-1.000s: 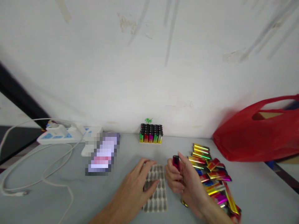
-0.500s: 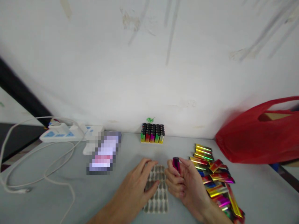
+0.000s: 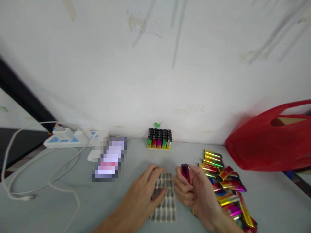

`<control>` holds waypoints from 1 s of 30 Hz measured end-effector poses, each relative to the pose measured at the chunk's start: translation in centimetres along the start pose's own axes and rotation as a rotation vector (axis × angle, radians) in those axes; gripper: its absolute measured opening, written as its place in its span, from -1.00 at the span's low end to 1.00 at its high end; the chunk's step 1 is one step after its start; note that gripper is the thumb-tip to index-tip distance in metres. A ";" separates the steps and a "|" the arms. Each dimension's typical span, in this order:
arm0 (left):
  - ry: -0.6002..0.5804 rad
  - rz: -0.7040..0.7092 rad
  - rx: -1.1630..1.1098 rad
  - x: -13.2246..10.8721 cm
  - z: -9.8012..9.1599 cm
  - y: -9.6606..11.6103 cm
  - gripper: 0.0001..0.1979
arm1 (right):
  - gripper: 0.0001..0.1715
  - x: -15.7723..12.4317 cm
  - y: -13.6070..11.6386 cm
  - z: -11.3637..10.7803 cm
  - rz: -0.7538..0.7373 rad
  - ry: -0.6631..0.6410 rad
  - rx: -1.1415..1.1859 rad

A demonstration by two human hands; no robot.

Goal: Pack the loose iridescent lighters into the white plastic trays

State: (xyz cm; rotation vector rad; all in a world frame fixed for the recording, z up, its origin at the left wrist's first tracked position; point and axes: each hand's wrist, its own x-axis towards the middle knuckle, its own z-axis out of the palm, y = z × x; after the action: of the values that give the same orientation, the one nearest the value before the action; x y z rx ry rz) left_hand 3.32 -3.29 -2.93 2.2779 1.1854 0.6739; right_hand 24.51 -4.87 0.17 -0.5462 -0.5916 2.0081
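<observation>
Lighters point(image 3: 229, 184) lie beside the right hand point(image 3: 195, 191) clasping a pink lighter point(image 3: 185, 172); left hand point(image 3: 145, 189), spread, partly covers tray point(image 3: 167, 210).

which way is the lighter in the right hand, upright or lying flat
Nearly upright, leaning slightly: the lighter shows its dark end uppermost and pink body below, in the grip of the right hand.

Bare at both hands point(image 3: 142, 191), left and right alike, uncovered from fingertips past wrists. Slim-fingered, smooth across back of left one. Likewise bare along forearms point(image 3: 114, 221), down to lower edge of view. Too blurred for nail shape or fine detail.
</observation>
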 end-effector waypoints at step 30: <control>0.002 -0.099 -0.124 0.1 0.0 0.1 -0.49 | -0.34 0.4 0.5 -0.8 -0.003 0.101 -0.050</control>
State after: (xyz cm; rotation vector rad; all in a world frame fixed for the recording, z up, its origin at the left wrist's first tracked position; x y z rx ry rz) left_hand 3.38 -3.27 -2.84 2.1019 1.2143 0.6930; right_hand 24.47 -4.54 -0.82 -0.6723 -0.5814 1.9550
